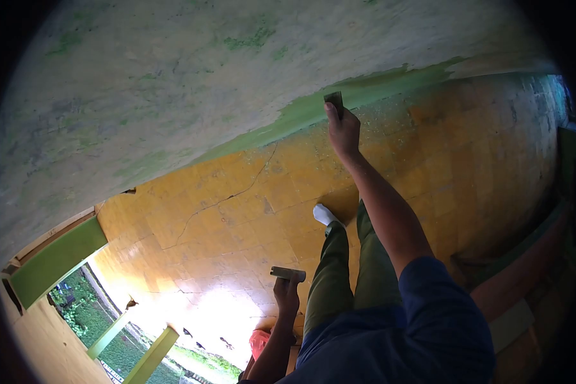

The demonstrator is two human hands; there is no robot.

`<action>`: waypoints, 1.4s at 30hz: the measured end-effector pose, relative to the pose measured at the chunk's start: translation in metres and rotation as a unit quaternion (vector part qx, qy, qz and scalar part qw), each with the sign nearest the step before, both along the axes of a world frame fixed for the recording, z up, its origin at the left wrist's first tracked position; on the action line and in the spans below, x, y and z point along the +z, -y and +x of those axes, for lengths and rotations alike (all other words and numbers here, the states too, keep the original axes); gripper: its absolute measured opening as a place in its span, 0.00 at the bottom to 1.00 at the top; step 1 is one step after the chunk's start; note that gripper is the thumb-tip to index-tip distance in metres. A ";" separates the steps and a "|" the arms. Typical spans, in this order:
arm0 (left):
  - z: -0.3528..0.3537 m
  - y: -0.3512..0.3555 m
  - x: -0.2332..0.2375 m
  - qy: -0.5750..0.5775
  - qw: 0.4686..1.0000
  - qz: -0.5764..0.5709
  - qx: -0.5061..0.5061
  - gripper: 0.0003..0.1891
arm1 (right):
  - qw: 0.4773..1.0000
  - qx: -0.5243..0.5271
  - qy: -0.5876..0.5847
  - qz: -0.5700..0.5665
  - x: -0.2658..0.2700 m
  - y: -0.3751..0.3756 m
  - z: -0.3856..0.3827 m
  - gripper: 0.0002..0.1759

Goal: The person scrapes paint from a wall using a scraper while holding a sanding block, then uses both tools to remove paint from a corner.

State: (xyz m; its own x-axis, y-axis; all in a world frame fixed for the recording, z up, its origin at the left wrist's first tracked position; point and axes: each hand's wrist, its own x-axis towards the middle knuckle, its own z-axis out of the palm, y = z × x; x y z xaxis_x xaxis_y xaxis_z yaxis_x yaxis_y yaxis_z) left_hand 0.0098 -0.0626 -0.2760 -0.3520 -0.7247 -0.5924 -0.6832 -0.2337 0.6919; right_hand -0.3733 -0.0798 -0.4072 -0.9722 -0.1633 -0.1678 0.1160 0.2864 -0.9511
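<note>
A patchy wall [173,96] meets an orange tiled floor [237,224] with pale flakes [390,115]. The right hand [344,133] grips a flat tool [333,100] near its green strip; the left hand [287,296] clasps a blocky tool [288,274].

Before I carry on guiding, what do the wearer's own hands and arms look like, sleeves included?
The right hand and left hand are both gloveless, with no watch or band visible at either wrist. A dark blue short sleeve covers the right upper arm; the left sleeve can't be made out.
</note>
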 end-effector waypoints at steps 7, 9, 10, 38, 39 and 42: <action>-0.010 0.005 0.008 -0.006 1.000 -0.008 -0.011 0.08 | 0.998 -0.031 -0.053 -0.028 -0.021 0.004 -0.004 0.26; -0.001 0.006 0.002 0.007 1.000 -0.013 -0.019 0.08 | 0.998 -0.029 -0.044 -0.041 -0.003 0.009 -0.010 0.26; -0.001 0.007 0.002 0.014 0.999 -0.020 -0.030 0.08 | 0.997 -0.030 -0.040 -0.056 0.001 0.008 -0.011 0.26; -0.004 0.001 0.004 0.004 1.000 -0.003 -0.017 0.09 | 0.999 -0.021 -0.024 -0.040 -0.006 -0.005 0.011 0.28; -0.006 0.000 0.004 -0.014 1.000 -0.002 -0.009 0.09 | 1.000 -0.008 0.001 -0.005 -0.025 -0.011 0.018 0.28; -0.008 0.001 0.005 -0.027 1.000 0.000 -0.004 0.08 | 1.000 -0.010 0.015 0.013 0.005 0.005 -0.004 0.29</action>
